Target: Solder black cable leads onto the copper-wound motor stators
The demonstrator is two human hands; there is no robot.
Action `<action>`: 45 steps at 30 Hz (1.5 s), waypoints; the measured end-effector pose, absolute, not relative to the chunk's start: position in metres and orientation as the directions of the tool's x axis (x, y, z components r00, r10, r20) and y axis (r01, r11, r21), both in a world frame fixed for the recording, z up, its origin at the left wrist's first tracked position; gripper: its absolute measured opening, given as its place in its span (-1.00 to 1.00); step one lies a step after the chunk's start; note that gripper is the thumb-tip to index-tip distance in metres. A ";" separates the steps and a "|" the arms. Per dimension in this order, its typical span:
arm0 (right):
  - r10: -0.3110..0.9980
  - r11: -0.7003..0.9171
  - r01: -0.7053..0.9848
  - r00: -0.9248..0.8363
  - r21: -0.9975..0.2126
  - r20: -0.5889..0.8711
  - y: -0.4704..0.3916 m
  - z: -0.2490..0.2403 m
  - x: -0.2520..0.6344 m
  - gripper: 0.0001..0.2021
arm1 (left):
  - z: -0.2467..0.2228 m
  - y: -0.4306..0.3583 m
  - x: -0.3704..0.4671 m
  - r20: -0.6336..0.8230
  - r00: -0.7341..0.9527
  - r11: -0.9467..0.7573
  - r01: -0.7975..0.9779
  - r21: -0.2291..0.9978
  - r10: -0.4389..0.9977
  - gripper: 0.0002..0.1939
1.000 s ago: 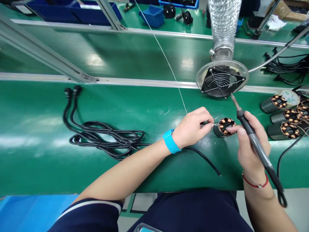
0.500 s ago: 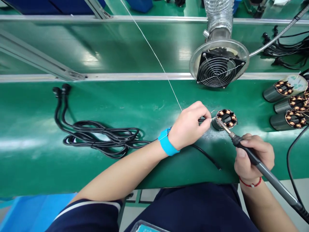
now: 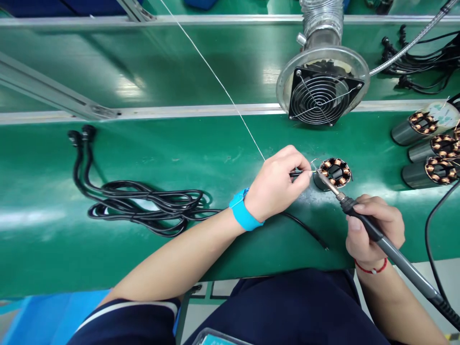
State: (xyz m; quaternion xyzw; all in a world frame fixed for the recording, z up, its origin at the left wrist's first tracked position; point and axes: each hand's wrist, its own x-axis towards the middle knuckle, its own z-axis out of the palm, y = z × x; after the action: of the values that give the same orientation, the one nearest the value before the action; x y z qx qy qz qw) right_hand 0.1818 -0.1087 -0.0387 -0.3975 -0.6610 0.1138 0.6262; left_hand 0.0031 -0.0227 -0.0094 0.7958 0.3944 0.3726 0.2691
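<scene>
My left hand (image 3: 278,184), with a blue wrist strap, is closed in a pinch on the end of a black cable (image 3: 295,173). Thin bare wire shows just beyond the fingertips, at the left rim of an upright motor stator (image 3: 335,173) with copper coils. A thin pale strand, apparently solder wire (image 3: 230,98), runs down from above to this hand; its grip there is hidden. My right hand (image 3: 375,227) grips a soldering iron (image 3: 398,258) like a pen. The iron's tip meets the wire by the left fingertips; exact contact is too small to tell.
Coiled black cables (image 3: 151,199) lie left on the green bench, and a loose cable end (image 3: 325,247) points toward the front edge. A fume extractor fan (image 3: 319,100) hangs behind the stator. Several more stators (image 3: 413,175) stand right. More cables (image 3: 427,62) lie at the back right.
The soldering iron's tip has shifted slightly left, from the stator's rim toward the wire at my left fingertips. The whole view has moved a little; both grips stay the same.
</scene>
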 end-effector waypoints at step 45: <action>0.888 0.304 0.606 0.098 -0.735 0.448 -0.081 -0.019 0.162 -0.66 | -0.008 -0.024 -0.002 0.560 0.550 -0.776 0.323 0.541 0.619 -0.82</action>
State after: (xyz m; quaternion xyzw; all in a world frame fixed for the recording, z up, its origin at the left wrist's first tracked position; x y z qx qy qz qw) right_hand 0.1616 -0.0808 -0.0191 -0.5708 -0.6547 0.1492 0.4725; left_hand -0.0020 -0.0240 -0.0080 0.8593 0.2741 0.3870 0.1916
